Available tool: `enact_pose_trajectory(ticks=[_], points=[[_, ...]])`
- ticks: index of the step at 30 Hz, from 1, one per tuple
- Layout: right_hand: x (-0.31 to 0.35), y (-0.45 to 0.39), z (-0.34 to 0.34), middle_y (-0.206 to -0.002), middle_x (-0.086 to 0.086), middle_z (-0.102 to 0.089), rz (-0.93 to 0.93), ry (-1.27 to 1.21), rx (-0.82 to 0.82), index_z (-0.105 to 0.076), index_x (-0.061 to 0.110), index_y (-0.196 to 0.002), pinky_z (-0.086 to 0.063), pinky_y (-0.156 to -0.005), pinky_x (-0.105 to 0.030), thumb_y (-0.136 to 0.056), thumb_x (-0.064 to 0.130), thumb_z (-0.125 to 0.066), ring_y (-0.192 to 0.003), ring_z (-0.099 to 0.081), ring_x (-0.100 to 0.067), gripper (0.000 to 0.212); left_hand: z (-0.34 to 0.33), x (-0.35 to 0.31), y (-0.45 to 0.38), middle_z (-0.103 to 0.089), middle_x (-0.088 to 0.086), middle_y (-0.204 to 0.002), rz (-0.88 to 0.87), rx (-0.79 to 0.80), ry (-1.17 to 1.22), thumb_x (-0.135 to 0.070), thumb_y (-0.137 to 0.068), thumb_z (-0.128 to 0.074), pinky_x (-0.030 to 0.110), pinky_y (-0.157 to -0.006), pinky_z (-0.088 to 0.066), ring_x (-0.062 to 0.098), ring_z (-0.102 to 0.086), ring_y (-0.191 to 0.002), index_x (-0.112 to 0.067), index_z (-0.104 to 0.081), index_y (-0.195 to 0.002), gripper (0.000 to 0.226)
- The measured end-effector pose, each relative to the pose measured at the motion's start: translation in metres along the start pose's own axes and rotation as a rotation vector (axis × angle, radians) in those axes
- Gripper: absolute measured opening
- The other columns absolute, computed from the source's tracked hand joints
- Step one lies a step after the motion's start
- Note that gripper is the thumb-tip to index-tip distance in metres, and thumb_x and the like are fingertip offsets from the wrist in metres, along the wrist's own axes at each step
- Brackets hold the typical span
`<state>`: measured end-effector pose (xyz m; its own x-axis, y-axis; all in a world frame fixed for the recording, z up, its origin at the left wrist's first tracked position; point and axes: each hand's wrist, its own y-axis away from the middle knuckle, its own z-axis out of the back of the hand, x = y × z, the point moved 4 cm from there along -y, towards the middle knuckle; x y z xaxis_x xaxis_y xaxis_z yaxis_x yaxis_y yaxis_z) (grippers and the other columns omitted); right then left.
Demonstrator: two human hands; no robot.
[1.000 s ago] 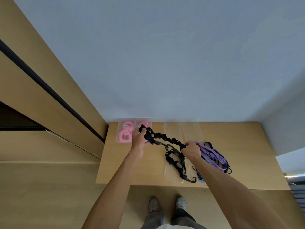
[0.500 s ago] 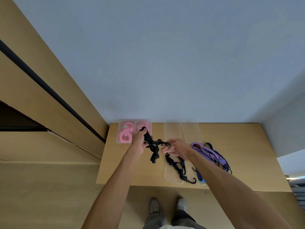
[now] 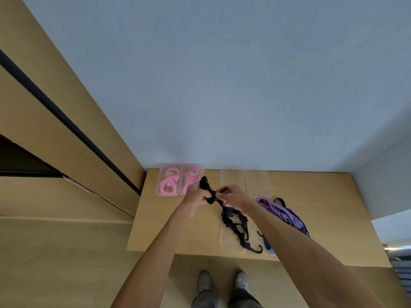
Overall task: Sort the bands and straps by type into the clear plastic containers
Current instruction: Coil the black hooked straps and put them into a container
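The left hand and right hand both grip the bunched black bungee cord between them above the counter. Below the right hand its tail trails into a clear container. Pink bands sit boxed beyond the left hand; purple straps lie right of the right hand.

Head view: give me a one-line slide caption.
Both hands, left hand and right hand, bunch a black hooked cord above the wooden table, pink bands already binned.
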<state>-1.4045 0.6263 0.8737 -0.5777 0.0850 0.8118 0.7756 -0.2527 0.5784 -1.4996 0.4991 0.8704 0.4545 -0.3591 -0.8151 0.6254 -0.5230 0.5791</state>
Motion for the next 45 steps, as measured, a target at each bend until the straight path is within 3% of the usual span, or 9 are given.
enact_pose_trajectory(ticks=[6,13,18,24,30,34,38,42,45], points=[[0.006,-0.006,0.005,-0.067,-0.003,-0.053,0.052,0.069,-0.167,-0.059,0.01,-0.089,-0.034,-0.045,-0.02,-0.1,0.018,-0.055,-0.049,-0.045,-0.011,0.014,-0.012,0.001,0.002,-0.065,-0.005,-0.095,-0.111,-0.01,-0.3,-0.009,-0.071,-0.084,0.02,-0.073,-0.05,0.009,-0.064,-0.089,-0.036,-0.048,-0.09,0.049],[-0.004,0.002,0.015,-0.083,-0.016,-0.069,-0.007,-0.096,-0.059,-0.06,0.014,-0.115,-0.056,-0.073,-0.038,-0.08,-0.001,-0.068,-0.073,-0.064,-0.023,0.039,0.004,-0.009,-0.001,-0.05,-0.011,-0.123,-0.118,-0.074,-0.276,-0.013,-0.078,-0.078,0.018,-0.077,-0.042,0.003,-0.062,-0.1,-0.022,-0.041,-0.144,0.076],[-0.004,0.001,0.032,-0.098,-0.017,-0.07,0.034,-0.065,-0.353,-0.055,0.009,-0.13,-0.055,-0.077,-0.034,-0.084,-0.007,-0.064,-0.088,-0.069,-0.028,0.049,0.013,0.0,-0.001,-0.046,-0.002,-0.138,-0.075,0.065,-0.435,-0.005,-0.087,-0.061,0.032,-0.096,-0.045,0.02,-0.052,-0.123,-0.026,-0.052,-0.139,0.057],[-0.027,0.008,0.047,-0.107,-0.011,-0.066,-0.05,0.348,-0.449,-0.065,0.005,-0.112,-0.052,-0.084,-0.034,-0.08,-0.003,-0.061,-0.1,-0.062,-0.027,0.033,0.009,0.011,0.007,-0.056,0.006,-0.084,0.151,0.162,-0.396,-0.003,-0.087,-0.06,0.025,-0.06,-0.038,0.015,-0.049,-0.069,-0.006,-0.069,-0.101,0.017],[-0.053,0.017,0.058,-0.104,-0.016,-0.07,-0.132,0.349,-0.539,-0.066,0.003,-0.105,-0.05,-0.076,-0.033,-0.081,-0.003,-0.058,-0.092,-0.062,-0.028,0.026,0.014,0.021,0.006,-0.072,0.008,-0.096,0.072,0.005,-0.811,0.002,-0.073,-0.071,0.02,-0.057,-0.043,0.014,-0.059,-0.074,-0.005,-0.074,-0.097,0.025],[-0.057,0.02,0.057,-0.12,-0.012,-0.066,-0.201,0.48,-0.398,-0.06,0.011,-0.128,-0.051,-0.096,-0.041,-0.077,0.001,-0.062,-0.103,-0.063,-0.027,0.052,0.004,0.014,0.005,-0.062,0.005,-0.077,-0.013,0.126,-0.592,0.005,-0.077,-0.069,0.021,-0.058,-0.041,0.014,-0.055,-0.064,-0.009,-0.072,-0.09,0.019],[-0.03,0.016,0.032,-0.158,-0.004,-0.033,0.093,0.522,-0.22,-0.038,0.025,-0.151,-0.032,-0.117,-0.038,-0.076,-0.008,-0.06,-0.146,-0.032,-0.022,0.085,-0.011,-0.003,0.01,-0.055,0.004,-0.066,-0.021,0.303,-0.409,0.005,-0.075,-0.063,0.022,-0.053,-0.033,0.011,-0.046,-0.055,-0.015,-0.071,-0.085,0.023],[-0.006,0.009,0.01,-0.147,-0.01,-0.05,0.099,-0.093,0.0,-0.042,0.02,-0.15,-0.049,-0.093,-0.03,-0.077,-0.022,-0.055,-0.131,-0.05,-0.021,0.085,-0.016,-0.017,0.013,-0.063,0.013,-0.072,0.049,0.354,-0.308,0.005,-0.074,-0.058,0.026,-0.051,-0.043,0.022,-0.063,-0.059,-0.015,-0.06,-0.096,0.03],[0.003,0.005,0.003,-0.122,-0.01,-0.069,0.089,-0.167,0.128,-0.062,0.02,-0.133,-0.049,-0.092,-0.037,-0.08,-0.019,-0.054,-0.107,-0.062,-0.021,0.066,-0.012,-0.019,0.012,-0.066,0.017,-0.082,0.122,0.325,-0.265,0.004,-0.077,-0.054,0.027,-0.052,-0.047,0.029,-0.07,-0.069,-0.012,-0.056,-0.102,0.03]])
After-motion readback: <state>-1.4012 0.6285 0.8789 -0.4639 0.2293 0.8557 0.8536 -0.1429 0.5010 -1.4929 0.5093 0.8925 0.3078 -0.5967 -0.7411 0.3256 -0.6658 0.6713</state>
